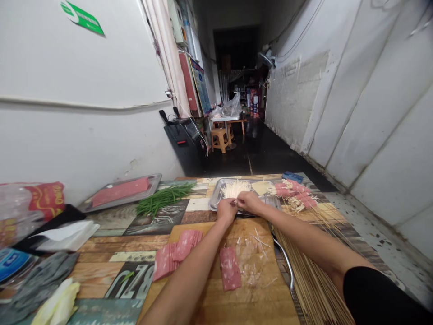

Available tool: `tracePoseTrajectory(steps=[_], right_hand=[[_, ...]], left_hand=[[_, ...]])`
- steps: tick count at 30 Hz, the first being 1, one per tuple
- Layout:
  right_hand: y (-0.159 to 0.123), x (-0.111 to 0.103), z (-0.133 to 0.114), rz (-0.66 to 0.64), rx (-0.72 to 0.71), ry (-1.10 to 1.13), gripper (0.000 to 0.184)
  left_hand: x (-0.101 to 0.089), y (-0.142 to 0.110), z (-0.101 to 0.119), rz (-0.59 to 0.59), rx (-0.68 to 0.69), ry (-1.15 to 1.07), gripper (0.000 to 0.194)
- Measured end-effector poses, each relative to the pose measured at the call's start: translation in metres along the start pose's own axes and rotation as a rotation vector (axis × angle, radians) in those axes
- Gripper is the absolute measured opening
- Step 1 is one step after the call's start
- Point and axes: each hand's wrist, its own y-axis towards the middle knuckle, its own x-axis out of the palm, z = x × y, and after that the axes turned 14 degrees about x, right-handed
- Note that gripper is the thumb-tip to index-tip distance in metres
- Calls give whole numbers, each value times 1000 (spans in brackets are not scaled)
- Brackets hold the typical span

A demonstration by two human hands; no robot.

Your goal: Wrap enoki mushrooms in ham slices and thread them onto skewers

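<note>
Head view, clock centred on the hands, 12 away from the person. Left hand (226,208) and right hand (249,202): both closed, fingertips pinching the near ends of the enoki mushrooms (236,186); exact finger placement partly hidden. Step, in my judgement: parting off a small bunch. Best done with a light pinch near the base, easing strands apart lengthwise so few snap. Position: enoki pile at 12 o'clock, touching the fingers, in the metal tray (212,198). Single meat slice (230,268) at 6, on the cutting board (257,302), well apart from both hands.
</note>
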Motion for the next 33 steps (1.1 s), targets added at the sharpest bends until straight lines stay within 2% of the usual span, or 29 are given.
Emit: tracePoseTrajectory(steps=[5,9,13,18,21,25,29,31,33], right_hand=[[0,-1,-1,-57,-51,26,20],[-1,-1,-4,-100,-42,-72,21],[-3,0,-3,-95,-133,-134,21],[-6,5,3,-53,-224,-154,27],[-4,1,7,7,-178,-47,20],[4,-27,19,106,-46,267,14],[12,-69,29,88,162,528,12],[15,-89,30,80,216,633,13],[17,-106,28,134,233,704,13]], left_hand=[[0,0,-1,2,-8,-31,32],[2,1,-3,37,-53,-41,52],[3,1,-4,44,-73,-54,67],[2,2,-3,45,-82,-30,55],[2,3,-2,11,-92,-5,48],[2,7,0,-48,-115,37,35],[0,9,4,-72,-134,85,14],[-1,9,9,-69,-139,103,12],[-2,7,15,-64,-136,117,19]])
